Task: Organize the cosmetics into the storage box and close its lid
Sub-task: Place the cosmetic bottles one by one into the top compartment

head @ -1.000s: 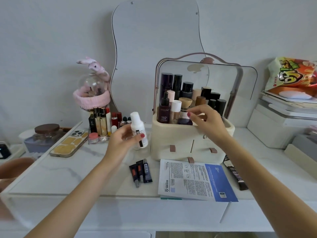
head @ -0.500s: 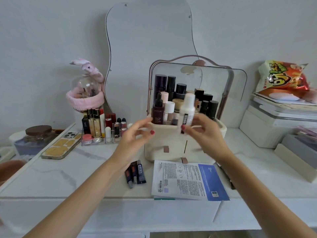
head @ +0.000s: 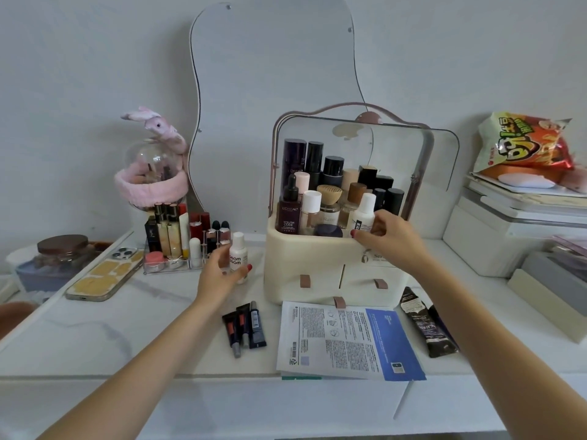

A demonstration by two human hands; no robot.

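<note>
Storage box [head: 320,265] sits cream and upright at the middle of the white table [head: 95,328], its clear lid [head: 397,147] swung up and back, so the top compartment stands open and crowded with bottles. From where I watch, my right hand [head: 389,238] is at the front right rim of that compartment, fingers pinched on a small white bottle [head: 363,214] with black lettering; its base is already down among the others, upright, beside the brown-capped jar. The wrist is bent slightly down, the forearm running in from the lower right. My left hand [head: 224,269] reaches to the left of the box, fingers curled around a second white bottle [head: 238,257] that stands on the table just beside the box wall; I think the thumb touches it, though the grip is partly hidden, so I cannot tell whether it is truly held. Nearer me lie three small tubes [head: 244,327] side by side, a printed sachet [head: 346,339] touching the box's foot, and a dark tube [head: 424,323] to its right. A lipstick rack [head: 178,239] stands further left, with a phone [head: 106,274] beside it.
</note>
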